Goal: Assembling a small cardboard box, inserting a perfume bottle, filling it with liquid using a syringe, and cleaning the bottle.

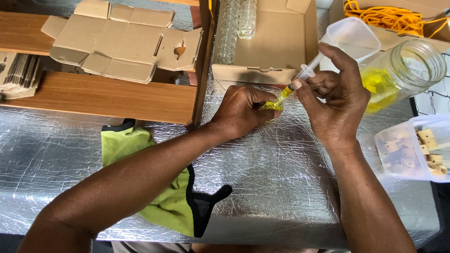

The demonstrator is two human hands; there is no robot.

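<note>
The foil-covered worktop (pixel 281 187) is crinkled and slick, poor footing for glass. On it, beyond the small bottle, an open glass jar (pixel 403 70) of yellow liquid lies tilted; a nudge could spill it. The left hand (pixel 241 110) closes round the small bottle (pixel 271 106) (mostly hidden), and the right hand (pixel 335 100) pinches a syringe (pixel 300 79) into its mouth. Pushing the plunger too hard could overflow the bottle.

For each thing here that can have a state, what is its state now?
syringe: held in right hand, yellow liquid inside
small bottle: gripped in left hand, holds yellow liquid
glass jar: open, lying tilted, some yellow liquid
flat cardboard: unfolded
green cloth: crumpled
</note>
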